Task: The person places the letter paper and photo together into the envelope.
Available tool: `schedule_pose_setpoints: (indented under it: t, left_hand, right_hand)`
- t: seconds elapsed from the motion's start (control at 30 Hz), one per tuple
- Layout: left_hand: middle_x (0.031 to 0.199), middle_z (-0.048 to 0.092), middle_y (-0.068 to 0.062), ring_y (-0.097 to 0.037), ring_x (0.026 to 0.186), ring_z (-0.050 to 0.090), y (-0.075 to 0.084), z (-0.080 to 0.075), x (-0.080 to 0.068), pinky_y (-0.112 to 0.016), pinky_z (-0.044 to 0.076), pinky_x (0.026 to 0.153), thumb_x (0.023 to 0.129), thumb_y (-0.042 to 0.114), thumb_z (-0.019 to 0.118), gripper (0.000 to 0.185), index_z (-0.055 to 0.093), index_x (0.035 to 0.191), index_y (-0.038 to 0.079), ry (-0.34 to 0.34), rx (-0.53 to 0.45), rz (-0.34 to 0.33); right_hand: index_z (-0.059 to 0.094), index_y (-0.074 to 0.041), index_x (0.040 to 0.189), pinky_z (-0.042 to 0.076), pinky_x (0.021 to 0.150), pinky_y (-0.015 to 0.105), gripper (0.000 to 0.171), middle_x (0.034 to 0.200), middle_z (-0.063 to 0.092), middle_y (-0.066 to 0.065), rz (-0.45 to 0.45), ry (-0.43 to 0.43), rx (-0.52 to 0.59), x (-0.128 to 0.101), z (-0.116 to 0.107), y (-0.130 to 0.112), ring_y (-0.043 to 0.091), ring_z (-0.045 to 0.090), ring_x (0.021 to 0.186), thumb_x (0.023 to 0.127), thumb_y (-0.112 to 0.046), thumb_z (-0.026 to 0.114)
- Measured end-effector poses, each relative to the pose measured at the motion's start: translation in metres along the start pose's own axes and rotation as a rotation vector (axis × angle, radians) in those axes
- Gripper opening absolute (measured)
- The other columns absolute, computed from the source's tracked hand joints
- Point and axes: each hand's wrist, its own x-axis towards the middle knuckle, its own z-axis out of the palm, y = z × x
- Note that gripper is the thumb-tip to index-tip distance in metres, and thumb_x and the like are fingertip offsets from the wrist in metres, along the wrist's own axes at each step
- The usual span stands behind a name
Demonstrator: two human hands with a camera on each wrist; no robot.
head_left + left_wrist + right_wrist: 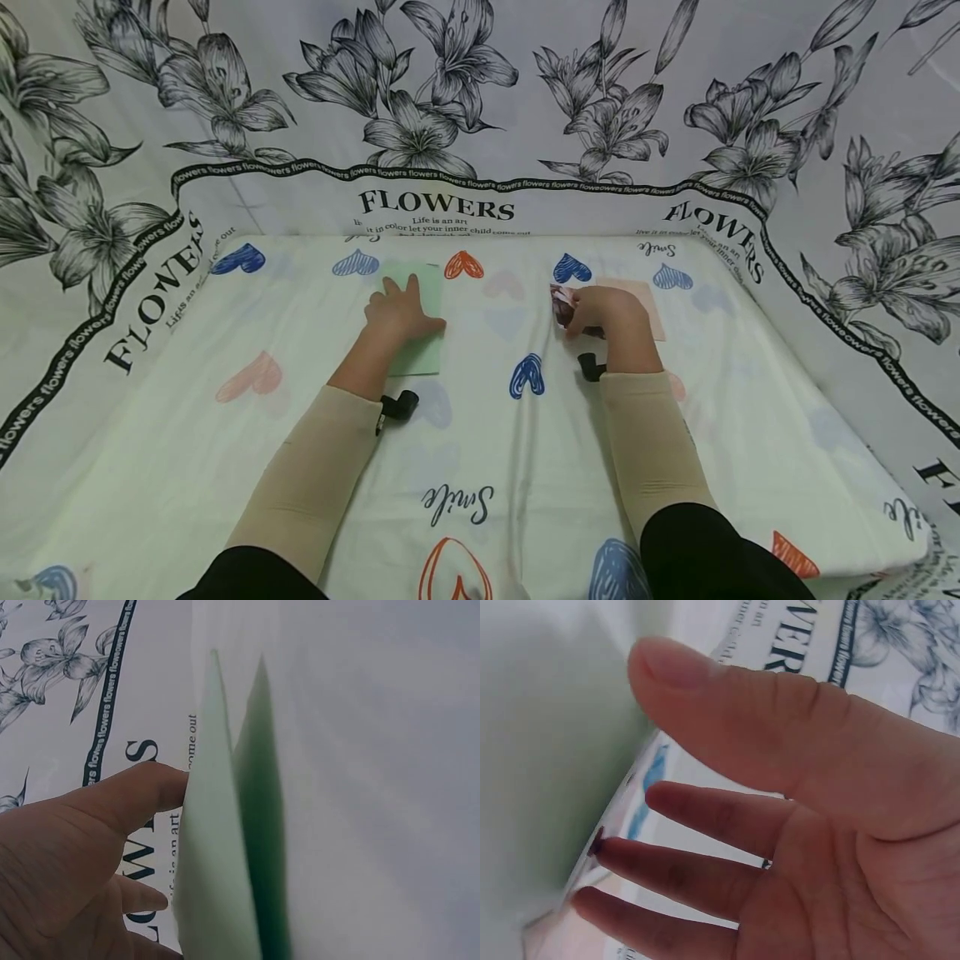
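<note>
My left hand (pixel 397 315) rests on a pale green folded card (pixel 426 358) with its fingers spread. In the left wrist view the green card (pixel 214 847) shows two leaves standing slightly apart, and a digit of my left hand (pixel 75 847) touches its outer side. My right hand (pixel 611 317) bends down over a small picture with a dark, pinkish pattern (pixel 561 305). Seen from the right wrist, the thumb is apart from the fingers of my right hand (pixel 802 795), whose tips reach the edge of a thin sheet. A pink card (pixel 645 304) lies partly under that hand.
A white cloth (pixel 480 433) printed with hearts and the word Smile covers the table. Behind it hangs a fabric with black line-drawn flowers (pixel 420 125). A black wrist camera (pixel 400 406) sits at the left sleeve, another (pixel 591 367) at the right one.
</note>
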Motion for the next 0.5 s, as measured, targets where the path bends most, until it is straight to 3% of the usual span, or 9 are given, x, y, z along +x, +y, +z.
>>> schedule_pose_setpoints:
  t: [0.1, 0.23, 0.33, 0.5]
  left_hand:
    - [0.161, 0.002, -0.04, -0.058, 0.139, 0.025, 0.0, -0.001, -0.001, -0.066, 0.032, 0.109, 0.088, 0.054, 0.069, 0.11, 0.008, 0.164, 0.004, 0.02, -0.018, -0.01]
    - [0.157, 0.006, -0.045, -0.059, 0.142, 0.021, -0.001, -0.002, -0.002, -0.065, 0.032, 0.111, 0.087, 0.054, 0.071, 0.116, 0.0, 0.164, 0.003, 0.058, -0.039, -0.045]
    - [0.151, 0.018, -0.049, -0.059, 0.14, 0.025, -0.002, -0.003, -0.002, -0.064, 0.033, 0.11, 0.086, 0.056, 0.07, 0.12, -0.003, 0.163, 0.002, 0.077, -0.029, -0.085]
    - [0.141, 0.036, -0.047, -0.057, 0.131, 0.036, -0.003, -0.002, -0.003, -0.062, 0.038, 0.106, 0.084, 0.061, 0.07, 0.122, 0.0, 0.163, 0.0, 0.101, -0.003, -0.131]
  right_hand:
    - [0.043, -0.011, 0.156, 0.04, 0.108, 0.054, 0.078, 0.152, 0.046, 0.017, -0.054, 0.007, -0.017, -0.002, -0.003, -0.001, 0.033, 0.047, 0.125, 0.089, -0.026, 0.078]
    - [0.057, -0.003, 0.139, 0.047, 0.098, 0.049, 0.052, 0.131, 0.059, 0.017, -0.131, 0.038, -0.047, -0.004, -0.007, -0.004, 0.032, 0.054, 0.114, 0.094, -0.024, 0.071]
    - [0.066, -0.001, 0.123, 0.048, 0.087, 0.044, 0.033, 0.113, 0.063, 0.015, -0.166, 0.092, -0.056, -0.006, -0.008, -0.006, 0.03, 0.056, 0.1, 0.096, -0.021, 0.065]
    - [0.072, 0.001, 0.121, 0.049, 0.085, 0.044, 0.032, 0.112, 0.067, 0.016, -0.188, 0.237, -0.098, -0.011, -0.01, -0.008, 0.029, 0.057, 0.094, 0.1, -0.018, 0.056]
